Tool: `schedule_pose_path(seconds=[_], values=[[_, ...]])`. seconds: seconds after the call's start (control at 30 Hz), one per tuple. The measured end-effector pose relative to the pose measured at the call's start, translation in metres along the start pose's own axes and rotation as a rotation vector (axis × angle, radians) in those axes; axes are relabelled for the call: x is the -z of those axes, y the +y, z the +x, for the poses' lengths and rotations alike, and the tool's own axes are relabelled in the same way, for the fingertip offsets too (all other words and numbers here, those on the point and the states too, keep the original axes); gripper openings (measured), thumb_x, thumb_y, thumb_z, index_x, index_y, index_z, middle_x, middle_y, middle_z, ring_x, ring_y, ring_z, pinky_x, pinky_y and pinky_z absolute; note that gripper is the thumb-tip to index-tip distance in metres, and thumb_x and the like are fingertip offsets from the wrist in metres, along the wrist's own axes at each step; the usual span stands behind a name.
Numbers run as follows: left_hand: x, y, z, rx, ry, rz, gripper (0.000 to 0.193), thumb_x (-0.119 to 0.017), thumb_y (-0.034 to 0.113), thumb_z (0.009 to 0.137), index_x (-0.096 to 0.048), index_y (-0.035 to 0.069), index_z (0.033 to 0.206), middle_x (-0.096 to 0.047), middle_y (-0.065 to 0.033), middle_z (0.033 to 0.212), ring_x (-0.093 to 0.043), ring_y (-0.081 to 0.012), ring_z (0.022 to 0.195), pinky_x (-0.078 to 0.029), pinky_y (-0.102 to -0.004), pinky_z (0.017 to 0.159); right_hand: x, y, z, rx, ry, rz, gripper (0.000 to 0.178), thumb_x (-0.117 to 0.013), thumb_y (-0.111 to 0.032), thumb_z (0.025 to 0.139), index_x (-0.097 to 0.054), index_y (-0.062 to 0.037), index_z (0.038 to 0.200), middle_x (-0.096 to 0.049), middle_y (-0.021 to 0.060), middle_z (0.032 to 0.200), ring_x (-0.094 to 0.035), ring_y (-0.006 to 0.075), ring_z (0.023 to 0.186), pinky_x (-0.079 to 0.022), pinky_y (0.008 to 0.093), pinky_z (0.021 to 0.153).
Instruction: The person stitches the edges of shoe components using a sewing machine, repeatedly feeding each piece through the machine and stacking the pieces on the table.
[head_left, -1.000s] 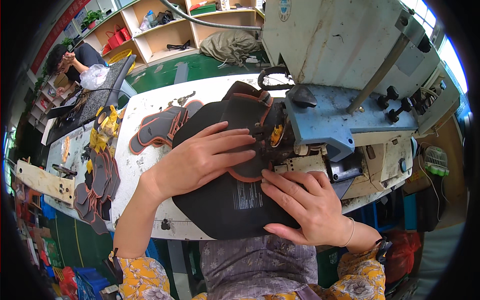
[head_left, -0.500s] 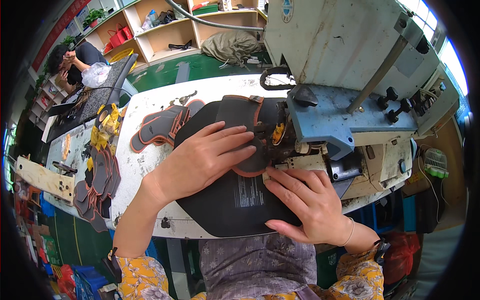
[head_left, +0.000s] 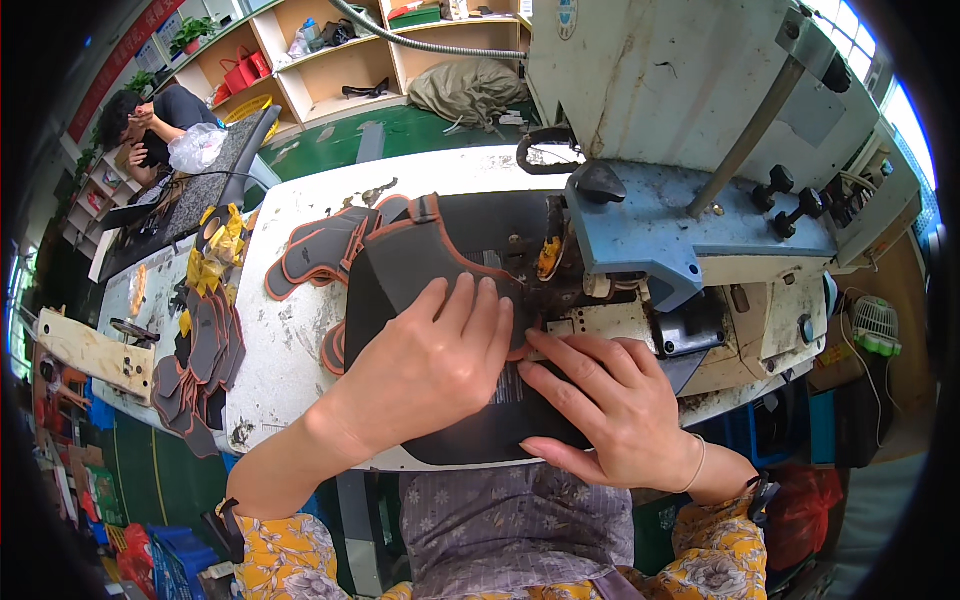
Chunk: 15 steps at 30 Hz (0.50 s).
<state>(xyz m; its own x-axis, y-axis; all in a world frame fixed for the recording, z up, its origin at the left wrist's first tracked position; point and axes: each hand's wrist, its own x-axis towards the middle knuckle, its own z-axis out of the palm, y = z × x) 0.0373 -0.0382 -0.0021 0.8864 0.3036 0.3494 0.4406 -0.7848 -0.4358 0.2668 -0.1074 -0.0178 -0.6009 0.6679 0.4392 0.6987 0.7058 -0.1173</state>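
A dark grey fabric piece (head_left: 408,266) with orange edging lies on a black sheet (head_left: 470,441) before the sewing machine (head_left: 655,228). It bends from a strap-like end at the upper left down to a rounded end beside the machine's stitching area. My left hand (head_left: 425,362) rests on the piece, palm down, fingers stretched out and side by side. My right hand (head_left: 622,405) has its fingertips at the orange edge of the rounded end, its thumb apart over the black sheet. The needle cannot be made out.
Similar grey pieces (head_left: 318,245) are stacked behind my left hand, on the white table (head_left: 270,385). More hang at a side table (head_left: 200,350) on the left. A person (head_left: 165,125) sits at the far left. Shelves (head_left: 325,85) stand at the back.
The fabric piece has swung round, its strap-like end moving left, away from the machine. My left hand has shifted nearer to me and to the right. My right hand stays almost in place.
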Motion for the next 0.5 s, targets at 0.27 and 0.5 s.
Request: schedule_pose_path(seconds=[0.27, 0.5], values=[[-0.013, -0.007, -0.006, 0.033, 0.090, -0.267, 0.041, -0.066, 0.010, 0.074, -0.068, -0.008, 0.111, -0.069, -0.0218, 0.110, -0.068, -0.0340, 0.105, -0.053, -0.0459, 0.100, -0.001, -0.006, 0.006, -0.025, -0.067, -0.001, 0.066, -0.068, -0.047, 0.090, -0.063, 0.0075, 0.126, -0.053, 0.0165, 0.143, -0.054, 0.0261, 0.111, -0.043, 0.0368, 0.093], [0.004, -0.064, -0.021, -0.064, -0.222, -0.624, 0.066, -0.061, -0.005, 0.075, -0.060, 0.008, 0.140, -0.049, -0.0165, 0.152, -0.044, -0.0390, 0.143, -0.038, -0.0517, 0.117, 0.001, -0.005, 0.005, -0.050, -0.113, 0.008, 0.069, -0.066, -0.048, 0.091, -0.062, 0.0096, 0.127, -0.052, 0.0166, 0.143, -0.052, 0.0259, 0.110, -0.041, 0.0361, 0.092]])
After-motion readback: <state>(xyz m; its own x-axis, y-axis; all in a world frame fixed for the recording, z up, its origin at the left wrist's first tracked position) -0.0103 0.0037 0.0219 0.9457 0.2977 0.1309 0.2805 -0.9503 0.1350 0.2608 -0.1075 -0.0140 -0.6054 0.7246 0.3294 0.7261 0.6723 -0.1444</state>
